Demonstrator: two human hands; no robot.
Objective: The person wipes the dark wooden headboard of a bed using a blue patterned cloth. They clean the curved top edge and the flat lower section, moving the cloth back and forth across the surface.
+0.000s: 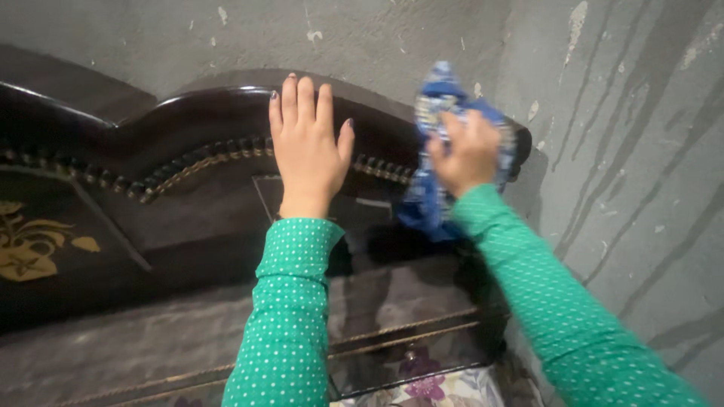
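Note:
My left hand (308, 147) lies flat with its fingers spread on the dark, glossy wooden headboard (188, 128), near its curved top edge. My right hand (469, 154) is closed on a blue patterned cloth (430, 207) and presses it against the right end of the headboard's top. The cloth hangs down below the hand and looks blurred. Both arms wear green sleeves with white dots.
A grey, streaked wall (626, 151) with chipped paint rises behind and to the right. The headboard carries a beaded trim (188, 162) and a gold leaf ornament (30, 245) at the left. Below lie a dusty ledge (151, 332) and floral bedding (445, 388).

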